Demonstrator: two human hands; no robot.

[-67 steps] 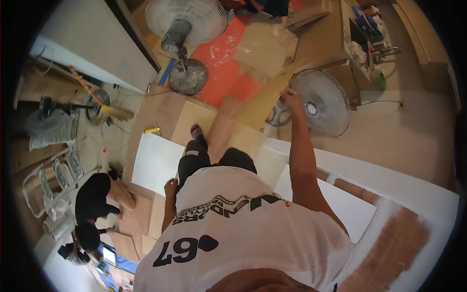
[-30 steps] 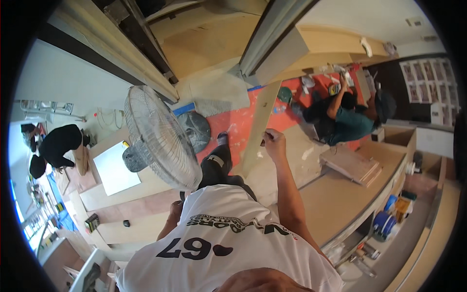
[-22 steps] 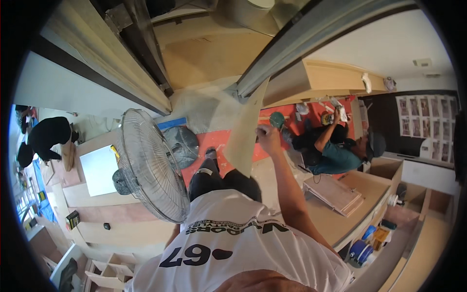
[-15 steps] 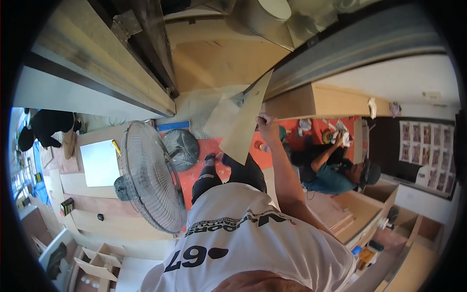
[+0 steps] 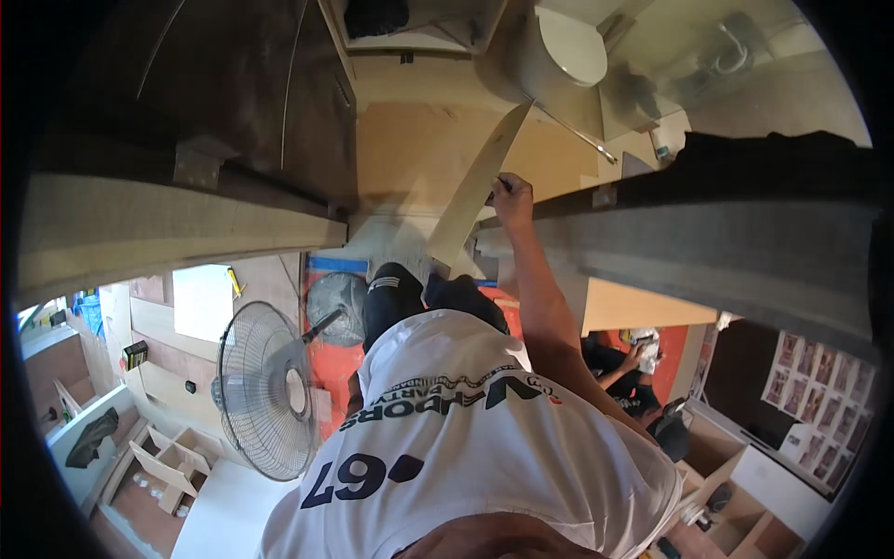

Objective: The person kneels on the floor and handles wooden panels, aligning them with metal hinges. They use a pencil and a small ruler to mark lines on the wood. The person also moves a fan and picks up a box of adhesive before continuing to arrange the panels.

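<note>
My right hand (image 5: 513,199) reaches forward with the fingers closed round the edge of a thin, long beige sheet (image 5: 478,191). The sheet hangs tilted, its wide face showing and its narrow upper end pointing at the toilet (image 5: 572,48). A small dark spot shows at my fingers; what it is I cannot make out. My left hand is out of sight.
I am in a doorway between a dark door (image 5: 251,102) and a wooden frame (image 5: 689,242). Behind are a standing fan (image 5: 265,391), a white sheet (image 5: 202,300) and drawer boxes (image 5: 172,466). Another person (image 5: 633,363) sits at the right, holding something pale.
I have moved forward into the doorway, carrying the beige sheet in my right hand. The fan and the other person now lie farther back in view.
</note>
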